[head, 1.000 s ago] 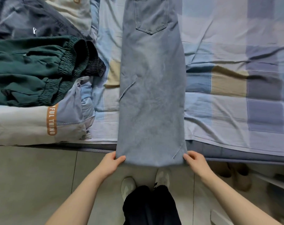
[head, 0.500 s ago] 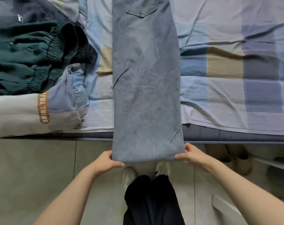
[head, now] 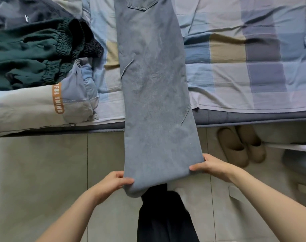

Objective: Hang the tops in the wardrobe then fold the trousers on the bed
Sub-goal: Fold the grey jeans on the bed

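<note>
Light blue jeans [head: 154, 88], folded lengthwise leg on leg, stretch from the bed [head: 236, 70] out over its front edge, back pocket at the top. My left hand [head: 115, 182] pinches the hem's left corner. My right hand [head: 211, 165] pinches the right corner. Both hold the hem end lifted off the bed, above the floor. On the bed's left lie dark green trousers [head: 31, 55] with elastic cuffs, on top of grey trousers [head: 35, 105] with an orange printed band.
A dark grey garment [head: 26, 13] lies at the bed's far left corner. A pair of beige slippers [head: 241, 145] sits on the tiled floor [head: 40, 172] under the bed edge at right. A white shelf edge [head: 292, 146] juts in at right.
Both hands have drawn the jeans' hem further off the bed toward me and lifted it. The view has tilted down slightly, so the slippers now show.
</note>
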`<state>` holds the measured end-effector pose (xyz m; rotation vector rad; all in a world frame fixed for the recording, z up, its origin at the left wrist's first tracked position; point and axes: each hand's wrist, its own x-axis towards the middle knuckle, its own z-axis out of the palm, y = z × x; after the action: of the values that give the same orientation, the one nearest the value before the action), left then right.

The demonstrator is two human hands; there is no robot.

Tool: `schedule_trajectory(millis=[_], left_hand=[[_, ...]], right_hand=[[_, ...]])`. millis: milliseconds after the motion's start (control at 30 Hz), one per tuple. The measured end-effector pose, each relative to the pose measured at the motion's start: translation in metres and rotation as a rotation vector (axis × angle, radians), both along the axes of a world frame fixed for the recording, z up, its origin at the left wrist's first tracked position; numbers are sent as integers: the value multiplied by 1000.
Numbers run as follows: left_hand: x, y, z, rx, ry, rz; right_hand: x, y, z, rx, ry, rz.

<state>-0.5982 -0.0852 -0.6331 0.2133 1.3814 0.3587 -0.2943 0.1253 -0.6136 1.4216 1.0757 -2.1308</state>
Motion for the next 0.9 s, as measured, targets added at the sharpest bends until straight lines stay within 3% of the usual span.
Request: schedule_trajectory(millis=[233,367,567,633,733,900], left_hand=[[47,-48,33,15,154,186],[73,-56,60,-9,171,445],[93,-49,88,200,493,370],[95,-52,86,187,561,320],[101,-55,83,117,499,303],[86,-30,76,14,459,408]], right_hand=[[30,-52,32,-49,13,55],[47,-85,49,-53,9,-181],[52,-98,71,41,-14,-439],[50,-99,71,131,-94,-390],[49,-100,67,225,-240,-270],[32,-77,69,341,-288,-335]])
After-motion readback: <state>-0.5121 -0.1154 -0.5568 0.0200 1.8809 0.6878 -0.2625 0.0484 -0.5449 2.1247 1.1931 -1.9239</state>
